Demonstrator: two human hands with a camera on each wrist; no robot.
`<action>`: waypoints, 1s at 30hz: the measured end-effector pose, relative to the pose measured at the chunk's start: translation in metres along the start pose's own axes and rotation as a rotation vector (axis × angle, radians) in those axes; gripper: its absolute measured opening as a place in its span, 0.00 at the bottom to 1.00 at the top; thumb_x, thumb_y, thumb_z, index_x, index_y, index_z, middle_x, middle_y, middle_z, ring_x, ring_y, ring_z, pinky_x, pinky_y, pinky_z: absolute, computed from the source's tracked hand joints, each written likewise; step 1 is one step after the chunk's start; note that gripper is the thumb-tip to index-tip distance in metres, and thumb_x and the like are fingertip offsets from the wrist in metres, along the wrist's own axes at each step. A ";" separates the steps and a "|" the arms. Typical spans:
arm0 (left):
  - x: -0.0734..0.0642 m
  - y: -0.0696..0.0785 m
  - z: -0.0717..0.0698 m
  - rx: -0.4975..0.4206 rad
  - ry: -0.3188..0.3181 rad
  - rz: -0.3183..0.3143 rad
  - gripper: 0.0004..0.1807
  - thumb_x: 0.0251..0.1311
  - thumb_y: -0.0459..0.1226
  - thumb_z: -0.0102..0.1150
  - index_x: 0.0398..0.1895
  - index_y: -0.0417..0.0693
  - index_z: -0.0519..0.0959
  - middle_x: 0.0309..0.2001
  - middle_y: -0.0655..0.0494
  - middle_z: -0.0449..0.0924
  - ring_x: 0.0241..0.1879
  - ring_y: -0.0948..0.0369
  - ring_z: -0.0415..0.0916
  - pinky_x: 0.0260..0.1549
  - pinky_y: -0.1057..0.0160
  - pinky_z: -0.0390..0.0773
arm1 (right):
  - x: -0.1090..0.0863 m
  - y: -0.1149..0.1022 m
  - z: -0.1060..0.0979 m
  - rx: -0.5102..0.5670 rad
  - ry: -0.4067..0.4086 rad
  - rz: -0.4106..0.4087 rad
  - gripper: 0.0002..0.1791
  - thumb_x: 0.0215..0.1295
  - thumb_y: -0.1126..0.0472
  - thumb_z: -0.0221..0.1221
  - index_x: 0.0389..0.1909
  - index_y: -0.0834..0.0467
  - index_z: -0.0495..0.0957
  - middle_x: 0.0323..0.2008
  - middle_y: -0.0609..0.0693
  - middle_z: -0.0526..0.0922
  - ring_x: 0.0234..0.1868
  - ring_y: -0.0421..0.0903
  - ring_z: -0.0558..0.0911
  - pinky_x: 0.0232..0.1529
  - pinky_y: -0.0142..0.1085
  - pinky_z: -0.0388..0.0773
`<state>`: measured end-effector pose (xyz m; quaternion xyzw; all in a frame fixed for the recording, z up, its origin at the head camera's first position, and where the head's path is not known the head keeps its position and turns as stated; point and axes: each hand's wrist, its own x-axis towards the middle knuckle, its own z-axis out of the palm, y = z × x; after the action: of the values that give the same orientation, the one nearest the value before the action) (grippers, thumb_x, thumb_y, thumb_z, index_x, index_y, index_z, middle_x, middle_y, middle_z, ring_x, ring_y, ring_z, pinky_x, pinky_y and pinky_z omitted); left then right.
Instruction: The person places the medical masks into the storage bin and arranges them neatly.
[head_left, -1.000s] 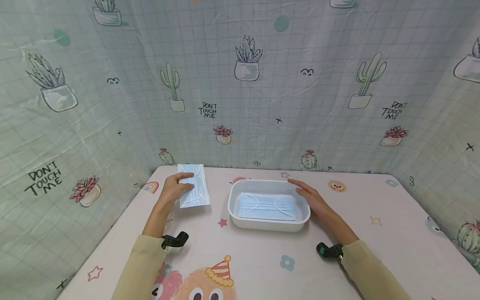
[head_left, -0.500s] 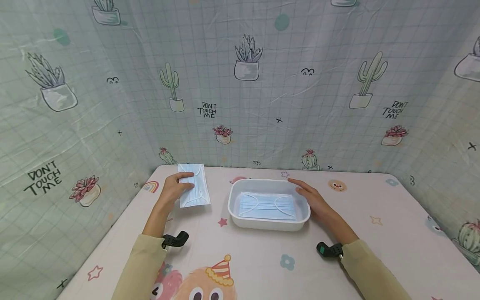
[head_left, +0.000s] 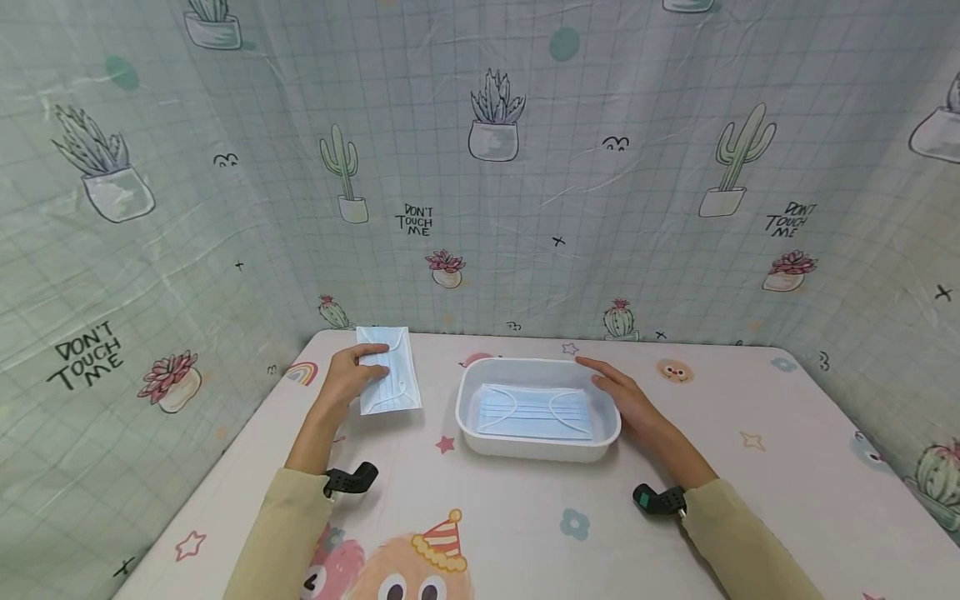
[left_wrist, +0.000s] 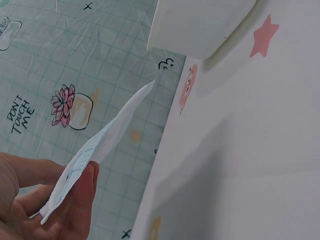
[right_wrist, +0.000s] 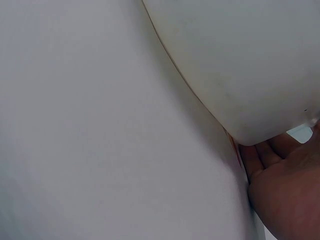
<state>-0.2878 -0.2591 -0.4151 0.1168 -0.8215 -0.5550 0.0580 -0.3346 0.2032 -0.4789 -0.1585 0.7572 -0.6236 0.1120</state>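
Note:
My left hand (head_left: 348,377) holds a light-blue pleated disposable face mask (head_left: 397,385) upright, thumb in front and fingers behind. In the left wrist view the mask (left_wrist: 102,142) shows nearly edge-on between thumb and fingers, raised off the table. Right of it stands a white plastic tub (head_left: 525,450) with rounded corners. Another blue face mask (head_left: 534,414) lies flat inside, its white ear loops on top. At the tub's far right corner my right hand (head_left: 628,402) grips the rim; in the right wrist view its fingers (right_wrist: 270,157) curl against the outer wall.
A white cloth with cartoon prints covers the table (head_left: 495,508). A curtain (head_left: 555,192) with cactus prints hangs behind it and on both sides. Each wrist carries a black camera, the left camera (head_left: 351,479) close over the cloth.

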 end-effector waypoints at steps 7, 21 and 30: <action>-0.001 0.000 0.000 0.006 -0.003 0.000 0.26 0.68 0.31 0.58 0.70 0.48 0.75 0.82 0.44 0.53 0.75 0.45 0.57 0.74 0.42 0.61 | -0.001 0.000 0.001 0.000 0.005 0.000 0.27 0.84 0.57 0.40 0.80 0.50 0.60 0.85 0.52 0.46 0.85 0.60 0.43 0.80 0.65 0.38; -0.001 0.002 0.001 0.014 -0.005 0.008 0.26 0.67 0.31 0.59 0.70 0.47 0.76 0.82 0.45 0.53 0.78 0.44 0.54 0.77 0.40 0.57 | 0.000 0.001 0.001 0.013 0.001 -0.012 0.27 0.84 0.57 0.40 0.80 0.52 0.60 0.85 0.53 0.47 0.85 0.60 0.44 0.80 0.65 0.40; -0.005 0.009 0.006 0.026 0.002 0.030 0.26 0.68 0.32 0.60 0.70 0.50 0.77 0.83 0.45 0.52 0.79 0.44 0.53 0.77 0.39 0.56 | 0.000 0.002 0.001 0.005 0.008 -0.001 0.27 0.84 0.57 0.41 0.80 0.50 0.60 0.85 0.52 0.47 0.85 0.60 0.44 0.80 0.65 0.39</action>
<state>-0.2857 -0.2494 -0.4088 0.1058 -0.8303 -0.5432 0.0656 -0.3349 0.2029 -0.4807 -0.1561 0.7561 -0.6262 0.1090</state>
